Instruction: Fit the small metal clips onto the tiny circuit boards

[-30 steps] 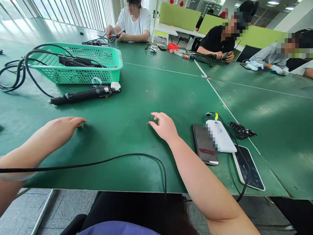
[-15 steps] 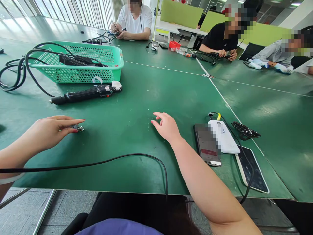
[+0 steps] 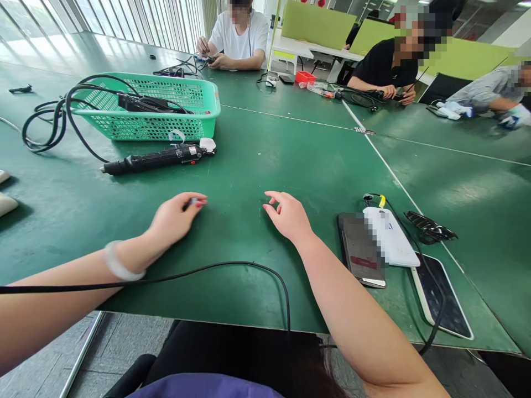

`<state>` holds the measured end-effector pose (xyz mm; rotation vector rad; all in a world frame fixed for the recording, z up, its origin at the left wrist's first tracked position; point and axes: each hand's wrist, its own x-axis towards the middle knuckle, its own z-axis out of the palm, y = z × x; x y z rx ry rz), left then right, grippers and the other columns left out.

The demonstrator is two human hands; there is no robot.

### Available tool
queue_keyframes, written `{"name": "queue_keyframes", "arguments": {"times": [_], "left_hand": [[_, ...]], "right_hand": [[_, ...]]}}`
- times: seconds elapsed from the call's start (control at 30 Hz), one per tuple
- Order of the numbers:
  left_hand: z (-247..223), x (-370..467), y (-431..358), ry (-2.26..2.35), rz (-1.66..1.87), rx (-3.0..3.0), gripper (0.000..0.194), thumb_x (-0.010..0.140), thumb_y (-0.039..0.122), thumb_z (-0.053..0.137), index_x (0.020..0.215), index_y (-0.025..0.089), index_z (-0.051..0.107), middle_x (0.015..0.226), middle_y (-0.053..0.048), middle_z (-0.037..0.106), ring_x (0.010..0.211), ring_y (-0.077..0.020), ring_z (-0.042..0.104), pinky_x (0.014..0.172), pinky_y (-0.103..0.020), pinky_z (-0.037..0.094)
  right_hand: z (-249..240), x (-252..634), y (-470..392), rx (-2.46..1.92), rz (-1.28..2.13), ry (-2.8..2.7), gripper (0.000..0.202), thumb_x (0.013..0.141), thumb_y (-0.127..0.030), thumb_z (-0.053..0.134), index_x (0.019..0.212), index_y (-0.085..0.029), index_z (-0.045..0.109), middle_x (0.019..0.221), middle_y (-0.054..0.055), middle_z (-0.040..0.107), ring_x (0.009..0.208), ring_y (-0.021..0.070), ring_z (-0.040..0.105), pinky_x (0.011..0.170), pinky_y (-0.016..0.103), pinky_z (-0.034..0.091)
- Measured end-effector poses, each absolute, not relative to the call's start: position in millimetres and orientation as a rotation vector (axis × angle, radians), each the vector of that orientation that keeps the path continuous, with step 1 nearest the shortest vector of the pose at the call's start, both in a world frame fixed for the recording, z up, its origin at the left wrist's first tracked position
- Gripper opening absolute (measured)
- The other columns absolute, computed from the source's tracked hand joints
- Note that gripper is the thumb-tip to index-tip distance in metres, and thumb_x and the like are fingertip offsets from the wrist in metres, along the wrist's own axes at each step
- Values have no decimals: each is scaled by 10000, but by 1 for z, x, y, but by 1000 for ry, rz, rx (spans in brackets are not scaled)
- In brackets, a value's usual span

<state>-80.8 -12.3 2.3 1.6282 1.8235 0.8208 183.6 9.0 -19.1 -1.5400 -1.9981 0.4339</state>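
Note:
My left hand [image 3: 174,218] is closed over the green table top [image 3: 244,237], a white band round its wrist. Between its thumb and fingers a small grey, metallic-looking part [image 3: 193,202] peeks out, mostly hidden, so its kind cannot be made out. My right hand [image 3: 288,215] lies a short way to the right, thumb and forefinger apart, with nothing between them. Beyond my left hand a black electric screwdriver [image 3: 153,160] rests on its side in front of a mint-green plastic basket [image 3: 157,131].
A black cable [image 3: 232,263] crosses the table near my forearms. On the right lie a dark phone [image 3: 359,260], a white power bank [image 3: 394,243], another phone [image 3: 446,298] and black sunglasses [image 3: 430,226]. Several people sit across the table, one in a white shirt [image 3: 238,36].
My left hand has moved right, towards my right hand, carrying the small grey part. My right hand has kept its pose. The view has shifted slightly left, and pale objects now show at the left edge.

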Motion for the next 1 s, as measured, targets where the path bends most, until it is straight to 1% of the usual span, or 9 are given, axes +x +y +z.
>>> {"name": "queue_keyframes", "arguments": {"times": [0.13, 0.27, 0.43, 0.53, 0.63, 0.73, 0.8, 0.87, 1.0], "left_hand": [[4, -10, 3, 1306, 952, 1340, 281, 854, 341, 495, 1046, 186, 630, 1060, -79, 694, 1001, -188, 604, 885, -312, 423], [6, 14, 8, 1172, 1065, 1172, 266, 864, 339, 506, 1048, 174, 606, 1092, -80, 672, 1035, -173, 575, 903, -308, 401], [0, 3, 5, 1165, 1092, 1031, 184, 865, 323, 515, 989, 193, 555, 1091, -63, 672, 839, -123, 554, 715, -262, 402], [-2, 1, 5, 1102, 1070, 978, 146, 837, 308, 555, 915, 184, 548, 1095, -68, 662, 817, -117, 549, 679, -253, 392], [-5, 3, 6, 1071, 1060, 998, 175, 790, 302, 612, 912, 177, 594, 1082, -55, 645, 859, -118, 552, 748, -260, 404], [-7, 3, 7, 1068, 1064, 1034, 213, 750, 282, 660, 933, 175, 640, 992, -29, 638, 840, -106, 539, 825, -269, 400], [-9, 2, 8, 1037, 1059, 1023, 236, 729, 269, 686, 942, 172, 656, 965, -26, 637, 836, -104, 538, 859, -283, 398], [-10, 1, 9, 988, 1057, 982, 243, 719, 248, 701, 944, 164, 664, 958, -31, 643, 846, -107, 550, 887, -300, 403], [-10, 2, 8, 913, 1047, 873, 171, 758, 162, 663, 928, 143, 667, 967, -46, 666, 862, -107, 591, 936, -315, 427]], "right_hand": [[-18, 184, 7, -1498, 450, -2049, 311, 845, -238, 533, 1141, -208, 621, 921, 32, 656, 628, 113, 544, 681, 290, 471], [-16, 188, 6, -1451, 497, -2134, 267, 850, -177, 506, 1063, -198, 665, 904, 42, 674, 764, 143, 598, 759, 301, 480], [-15, 194, 8, -1448, 675, -2108, 309, 840, -88, 448, 982, -206, 695, 955, 47, 693, 843, 139, 640, 796, 299, 496], [-15, 196, 8, -1437, 770, -2065, 330, 840, -83, 435, 997, -215, 693, 948, 36, 695, 828, 124, 643, 769, 279, 501], [-14, 196, 7, -1446, 734, -2090, 246, 821, -131, 519, 964, -210, 703, 885, 26, 676, 741, 115, 615, 724, 271, 492], [-14, 193, 6, -1474, 659, -2148, 127, 784, -200, 613, 859, -206, 715, 784, 13, 631, 667, 116, 563, 661, 268, 466], [-13, 189, 6, -1461, 654, -2179, 101, 790, -198, 606, 770, -205, 704, 760, 15, 616, 670, 119, 548, 655, 266, 446], [-11, 187, 5, -1426, 671, -2185, 138, 801, -167, 572, 716, -201, 675, 758, 14, 614, 679, 119, 540, 670, 267, 431], [-5, 183, -1, -1385, 777, -1961, 135, 816, -169, 516, 729, -203, 614, 731, -6, 606, 663, 116, 521, 661, 265, 415]]}}
